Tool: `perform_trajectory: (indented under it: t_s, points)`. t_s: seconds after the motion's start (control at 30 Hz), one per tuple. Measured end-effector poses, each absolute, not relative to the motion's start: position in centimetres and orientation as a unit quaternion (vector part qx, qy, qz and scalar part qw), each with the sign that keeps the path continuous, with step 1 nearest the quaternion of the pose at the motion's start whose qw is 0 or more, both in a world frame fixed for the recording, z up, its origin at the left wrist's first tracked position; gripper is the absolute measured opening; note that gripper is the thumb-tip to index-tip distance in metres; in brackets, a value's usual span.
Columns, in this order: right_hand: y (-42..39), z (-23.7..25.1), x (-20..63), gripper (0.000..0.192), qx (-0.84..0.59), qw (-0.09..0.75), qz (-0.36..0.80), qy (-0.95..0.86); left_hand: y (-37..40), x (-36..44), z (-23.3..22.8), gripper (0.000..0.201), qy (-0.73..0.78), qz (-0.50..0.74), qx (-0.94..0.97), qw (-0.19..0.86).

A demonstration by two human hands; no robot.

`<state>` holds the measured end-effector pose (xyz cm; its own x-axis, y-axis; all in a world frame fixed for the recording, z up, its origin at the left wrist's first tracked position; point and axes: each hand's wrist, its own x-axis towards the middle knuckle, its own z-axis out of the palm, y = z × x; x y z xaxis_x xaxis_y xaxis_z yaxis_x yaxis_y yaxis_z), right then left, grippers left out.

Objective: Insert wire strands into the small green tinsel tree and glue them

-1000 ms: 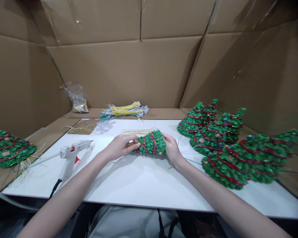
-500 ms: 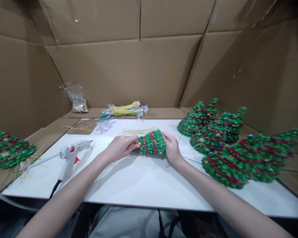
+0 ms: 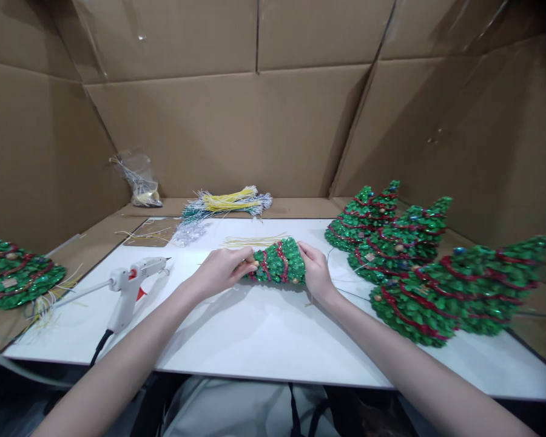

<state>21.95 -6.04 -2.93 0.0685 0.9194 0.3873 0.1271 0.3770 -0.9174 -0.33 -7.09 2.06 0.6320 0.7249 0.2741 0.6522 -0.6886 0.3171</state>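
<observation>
A small green Christmas tree with red garland lies on its side above the white tabletop, its narrow end to the left. My left hand pinches that narrow end, thumb and fingers closed around the tip. At the wide base, my right hand grips the tree, fingers partly hidden behind it. Just behind the tree, several thin yellow wires lie on the table. A short brownish piece pokes out below my right hand; what it is I cannot make out.
A white glue gun with a red trigger stands at left. Several finished-looking trees crowd the right side; another tree is far left. Wire bundles and a plastic bag sit at the back, before cardboard walls.
Almost nothing differs. Both hands hold the tree in the same place, with only a very slight shift of the right hand.
</observation>
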Motion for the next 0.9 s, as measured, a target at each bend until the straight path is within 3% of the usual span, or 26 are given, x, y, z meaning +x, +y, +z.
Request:
perform_trajectory:
  t_s: [0.9]
  points:
    - [-6.04, -3.09, 22.07, 0.034, -0.456, 0.574, 0.309, -0.606, -7.38, -0.25, 2.29, 0.015, 0.39, 0.205, 0.888, 0.128]
